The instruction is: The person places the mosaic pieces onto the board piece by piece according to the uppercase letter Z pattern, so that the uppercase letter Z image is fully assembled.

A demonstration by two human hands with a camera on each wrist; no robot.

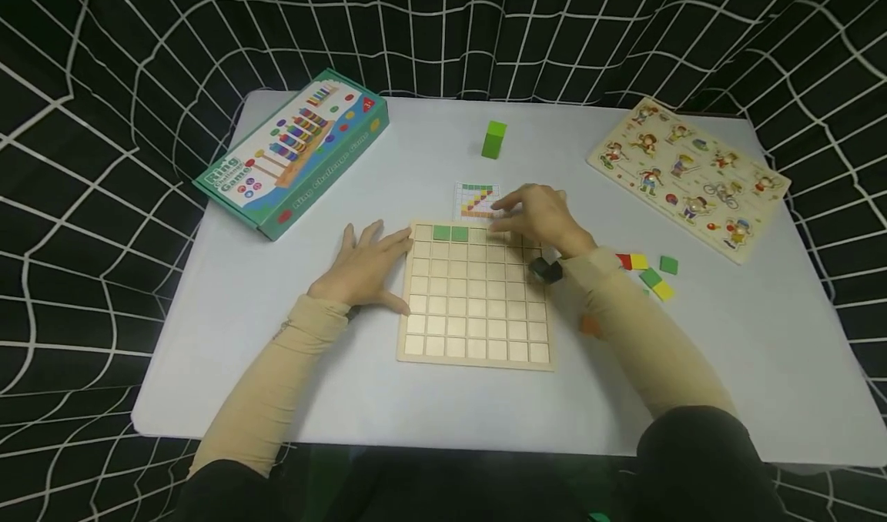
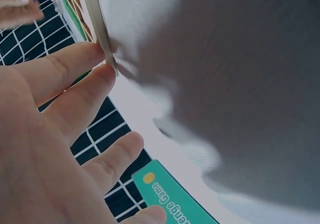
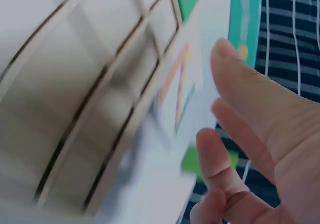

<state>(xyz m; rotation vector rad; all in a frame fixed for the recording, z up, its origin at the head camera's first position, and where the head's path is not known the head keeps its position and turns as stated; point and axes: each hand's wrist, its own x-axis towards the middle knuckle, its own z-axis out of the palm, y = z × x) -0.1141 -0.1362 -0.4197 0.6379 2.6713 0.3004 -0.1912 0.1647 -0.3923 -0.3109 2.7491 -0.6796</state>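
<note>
A wooden grid board point(image 1: 466, 306) lies on the white table, with two green square tiles point(image 1: 450, 233) side by side in its top row. My left hand point(image 1: 363, 266) rests at the board's left side, fingers spread; in the left wrist view two fingertips point(image 2: 102, 76) touch the board's edge point(image 2: 95, 21). Over the board's top right edge hovers my right hand point(image 1: 542, 215). Nothing shows between its loosely bent fingers and thumb in the right wrist view. A small printed pattern card point(image 1: 474, 199) lies just beyond the board, partly overlapped by the right fingertips.
Loose tiles, including a yellow tile point(image 1: 663, 290) and a green tile point(image 1: 668, 265), lie right of the board; an orange tile point(image 1: 591, 326) is nearer. Behind stands a green block point(image 1: 493, 141). A game box point(image 1: 298, 152) is back left, a picture puzzle board point(image 1: 693, 175) back right.
</note>
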